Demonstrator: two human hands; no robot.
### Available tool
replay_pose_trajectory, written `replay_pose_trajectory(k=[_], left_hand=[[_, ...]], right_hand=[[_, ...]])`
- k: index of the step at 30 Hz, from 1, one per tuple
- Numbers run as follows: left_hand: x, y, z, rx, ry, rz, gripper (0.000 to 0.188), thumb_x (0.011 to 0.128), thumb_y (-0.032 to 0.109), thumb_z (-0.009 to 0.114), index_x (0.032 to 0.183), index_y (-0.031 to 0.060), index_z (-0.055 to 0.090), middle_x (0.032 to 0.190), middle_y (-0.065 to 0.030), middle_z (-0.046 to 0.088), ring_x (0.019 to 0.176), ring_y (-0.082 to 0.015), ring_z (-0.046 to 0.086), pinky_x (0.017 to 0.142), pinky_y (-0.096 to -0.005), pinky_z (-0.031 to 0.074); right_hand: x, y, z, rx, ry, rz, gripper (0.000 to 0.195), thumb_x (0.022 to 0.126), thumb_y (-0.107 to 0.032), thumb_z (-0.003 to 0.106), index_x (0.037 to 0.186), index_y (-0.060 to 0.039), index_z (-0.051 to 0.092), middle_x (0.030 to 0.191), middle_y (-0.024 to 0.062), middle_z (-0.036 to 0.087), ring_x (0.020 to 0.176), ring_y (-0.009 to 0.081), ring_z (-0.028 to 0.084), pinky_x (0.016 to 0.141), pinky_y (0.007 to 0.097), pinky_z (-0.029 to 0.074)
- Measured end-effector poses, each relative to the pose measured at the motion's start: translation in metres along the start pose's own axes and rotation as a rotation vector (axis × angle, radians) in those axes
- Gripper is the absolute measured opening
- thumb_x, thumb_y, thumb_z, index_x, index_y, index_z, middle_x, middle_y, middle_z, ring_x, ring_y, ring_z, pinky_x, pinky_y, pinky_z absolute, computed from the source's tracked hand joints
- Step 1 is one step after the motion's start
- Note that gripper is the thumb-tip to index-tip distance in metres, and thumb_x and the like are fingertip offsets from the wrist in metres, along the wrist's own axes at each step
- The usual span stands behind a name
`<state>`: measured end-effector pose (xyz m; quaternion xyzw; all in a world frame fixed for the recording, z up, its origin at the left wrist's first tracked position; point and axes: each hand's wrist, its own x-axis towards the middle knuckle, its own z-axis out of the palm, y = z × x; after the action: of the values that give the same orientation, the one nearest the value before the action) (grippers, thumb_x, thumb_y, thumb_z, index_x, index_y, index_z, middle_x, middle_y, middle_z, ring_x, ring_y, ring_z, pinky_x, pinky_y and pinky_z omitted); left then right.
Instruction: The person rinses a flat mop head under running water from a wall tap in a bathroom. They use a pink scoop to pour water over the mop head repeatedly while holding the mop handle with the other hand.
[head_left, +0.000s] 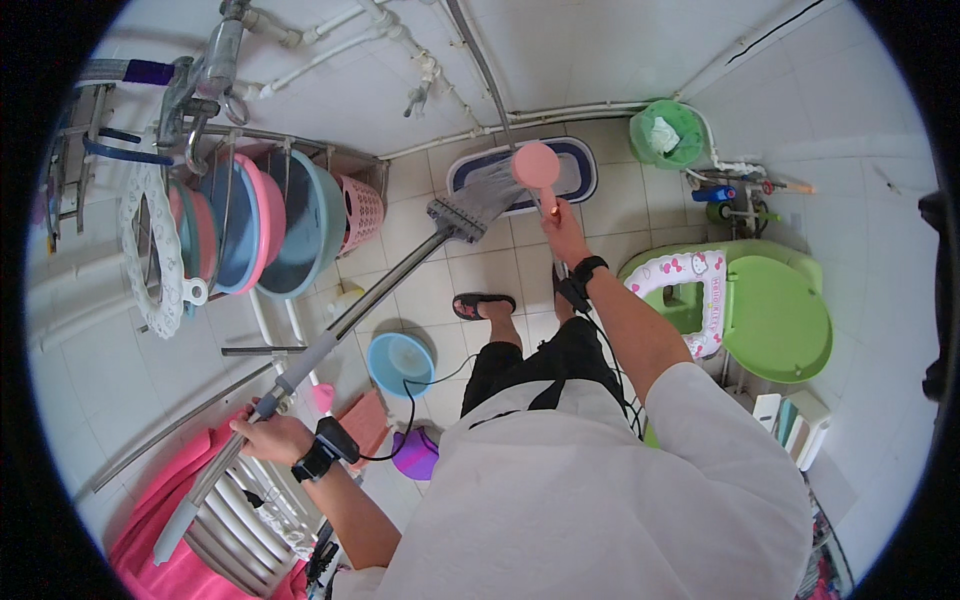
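Note:
My left hand is closed around the metal pole of a mop, near its grey-blue collar. The pole slants up and to the right, its head held out over the tiled floor. In my right hand is the handle of a pink shower head with a grey hose behind it. Pale streaks like water run between the shower head and the mop head. Below them stands a white and dark blue oblong tub, partly hidden by the shower head and streaks.
Basins and a pink basket fill a wall rack on the left. A light blue bucket stands near my feet. At right are a green-lined bin and a green toilet seat with raised lid. Pipes run along the wall.

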<state>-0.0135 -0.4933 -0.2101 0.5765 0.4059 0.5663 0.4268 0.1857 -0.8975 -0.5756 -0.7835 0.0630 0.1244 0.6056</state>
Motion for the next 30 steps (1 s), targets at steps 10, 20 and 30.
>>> replay_pose_trajectory(k=[10,20,30], left_hand=[[-0.043,0.028,0.043,-0.148,-0.137,0.139,0.033,0.101,0.031,0.048,0.103,-0.0025,0.05,0.094,-0.0144,0.06,0.085,-0.0236,0.059,0.079,-0.0392,0.048],[-0.04,0.056,0.057,-0.365,-0.373,0.156,0.06,0.097,0.059,0.042,0.114,0.0021,0.048,0.089,-0.0101,0.054,0.08,-0.0243,0.052,0.076,-0.0379,0.046],[-0.059,0.07,0.08,-0.36,-0.486,0.173,0.052,0.094,0.058,0.051,0.105,0.0072,0.046,0.083,-0.0057,0.043,0.075,-0.0196,0.041,0.068,-0.0346,0.036]], right_hand=[[-0.003,-0.02,0.007,-0.005,-0.074,0.057,0.044,0.091,-0.012,0.054,0.131,-0.0007,0.04,0.112,0.0214,0.059,0.102,0.0335,0.06,0.089,0.0392,0.047],[0.0,-0.024,-0.005,0.066,-0.061,0.054,0.043,0.091,-0.012,0.057,0.129,-0.0017,0.04,0.113,0.0176,0.057,0.102,0.0261,0.058,0.09,0.0345,0.045],[0.003,-0.02,-0.008,0.038,-0.067,-0.012,0.043,0.091,-0.01,0.057,0.129,-0.0004,0.042,0.108,0.0146,0.058,0.098,0.0235,0.058,0.089,0.0339,0.046]])
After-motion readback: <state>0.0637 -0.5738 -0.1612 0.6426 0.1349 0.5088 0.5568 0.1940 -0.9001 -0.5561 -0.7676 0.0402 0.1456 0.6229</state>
